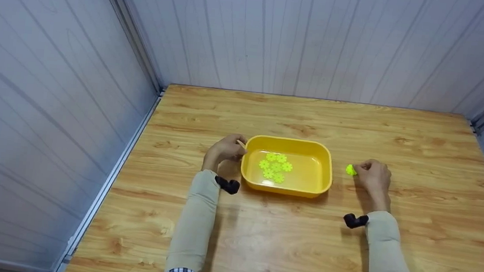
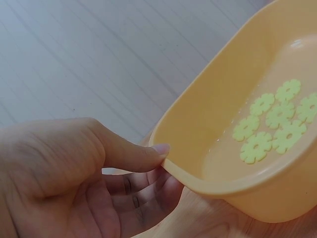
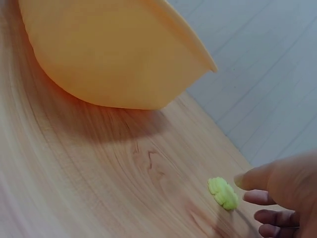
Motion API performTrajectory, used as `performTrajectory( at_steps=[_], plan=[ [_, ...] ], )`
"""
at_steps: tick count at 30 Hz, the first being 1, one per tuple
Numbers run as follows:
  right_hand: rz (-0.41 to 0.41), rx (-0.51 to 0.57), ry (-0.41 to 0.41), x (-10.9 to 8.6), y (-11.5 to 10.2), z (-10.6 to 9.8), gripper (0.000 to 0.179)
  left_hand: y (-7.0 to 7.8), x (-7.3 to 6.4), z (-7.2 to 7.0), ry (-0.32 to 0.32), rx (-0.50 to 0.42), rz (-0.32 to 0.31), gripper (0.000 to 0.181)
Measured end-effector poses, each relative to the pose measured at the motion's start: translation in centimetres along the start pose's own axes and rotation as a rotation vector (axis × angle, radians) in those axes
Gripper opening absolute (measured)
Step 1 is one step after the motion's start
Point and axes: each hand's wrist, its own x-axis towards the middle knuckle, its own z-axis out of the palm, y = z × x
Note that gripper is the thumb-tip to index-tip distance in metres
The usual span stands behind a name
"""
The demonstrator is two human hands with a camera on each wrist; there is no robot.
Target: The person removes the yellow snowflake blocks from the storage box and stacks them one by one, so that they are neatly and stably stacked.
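Note:
In the head view my left hand [image 1: 230, 147] is at the left end of a yellow plastic basin [image 1: 284, 192]. Its thumb lies on the rim with fingers curled beneath, pinching the edge, as the left wrist view shows. Several flat neon-yellow flower-shaped pieces [image 1: 276, 166] lie in the basin's left half. To the basin's right is my right hand [image 1: 374, 177], its fingertips at a small neon-yellow scalloped piece [image 1: 350, 169]. The right wrist view shows thumb and fingers slightly apart beside this piece [image 3: 223, 193]; whether they pinch it is unclear.
The basin and hands are over a wood-grain table [image 1: 267, 245]. Pale panelled walls rise at the back [image 1: 278, 37] and left [image 1: 45, 103], with another at the right edge. Small black devices [image 1: 227, 185] sit on both wrists, over light sleeves.

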Motion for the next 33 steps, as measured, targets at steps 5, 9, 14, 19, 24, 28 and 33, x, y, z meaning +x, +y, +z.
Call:
performTrajectory(
  at_steps=[5, 9, 14, 19, 24, 28, 33],
  plan=[
    [-0.025, -0.014, 0.023, -0.1, -0.8, 0.1, 0.033, 0.0, 0.0, 0.0, 0.01, 0.006, 0.0, 0.031],
    [-0.046, 0.004, 0.021, -0.2, -1.8, 0.0, 0.037, 0.0, -0.1, 0.0, 0.025, 0.017, 0.002, 0.027],
    [-0.095, 0.021, 0.018, -0.5, -3.3, -0.1, 0.041, 0.1, -0.2, 0.0, 0.018, 0.007, -0.003, 0.032],
    [-0.12, 0.016, 0.007, -0.7, -5.0, -0.1, 0.041, 0.0, 0.1, 0.0, 0.017, 0.019, -0.019, 0.036],
    [-0.121, 0.019, 0.002, -0.9, -6.8, 0.2, 0.038, 0.0, 0.2, -0.1, 0.025, 0.025, -0.026, 0.035],
    [-0.122, 0.007, -0.02, -1.1, -8.1, 0.6, 0.038, 0.0, 0.1, -0.1, 0.028, 0.029, -0.022, 0.036],
    [-0.172, 0.018, -0.029, -1.5, -9.5, 1.4, 0.037, -0.1, 0.1, -0.1, 0.027, 0.026, -0.022, 0.036]
  ],
)
